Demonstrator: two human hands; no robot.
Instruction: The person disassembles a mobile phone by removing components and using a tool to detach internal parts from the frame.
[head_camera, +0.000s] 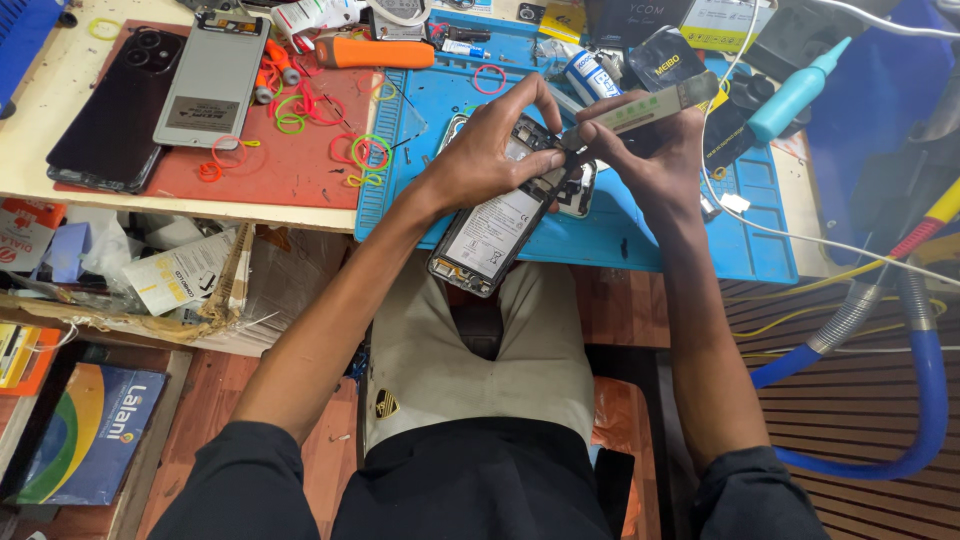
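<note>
While the opened phone (497, 225) is lying across the blue mat's (640, 235) near edge on the bench, the left hand (495, 145) is pinching its rigid frame and the right hand (650, 150) is gripping a pale flat tool (640, 110), seemingly over fragile internals; edges look safest to hold.

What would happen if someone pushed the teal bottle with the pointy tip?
The teal squeeze bottle lies on its side on the clutter, so it would probably roll or slide. It looks like soft plastic, likely light and a bit squashy. Its narrow nozzle might make it curve round as it rolls.
</note>
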